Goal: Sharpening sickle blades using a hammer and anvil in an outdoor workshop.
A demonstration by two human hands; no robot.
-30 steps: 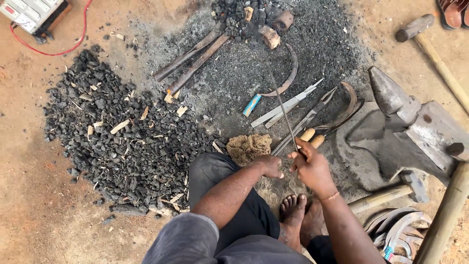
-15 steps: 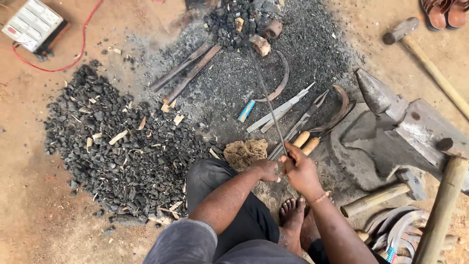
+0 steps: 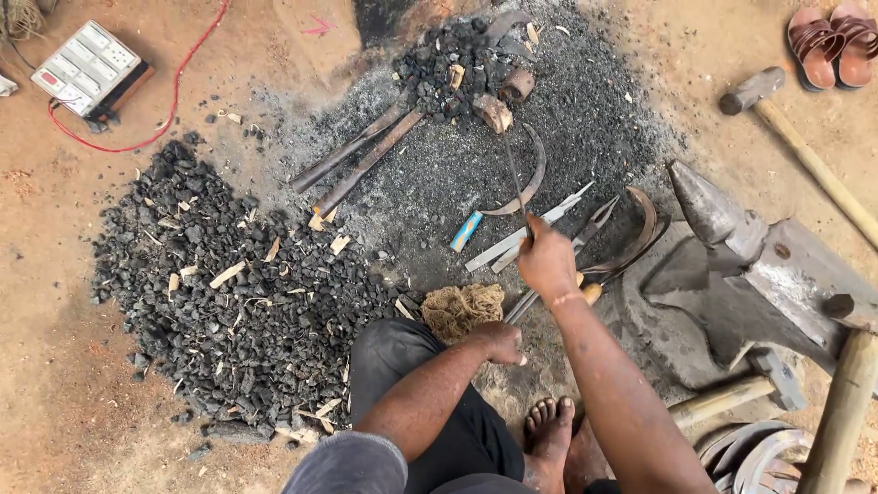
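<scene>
Head view, right hand (image 3: 547,263) gripping thin, dark metal rod (image 3: 514,174)

A single head-worn camera looks almost straight down from above the seated person onto the dirt floor (image 3: 82,402). It sits close enough that knees and forearms fill the 6 o'clock edge. The charcoal heap (image 3: 229,302) lies toward 9 o'clock, the anvil (image 3: 759,265) toward 3 o'clock, the ash bed (image 3: 549,101) at 12 o'clock.
</scene>
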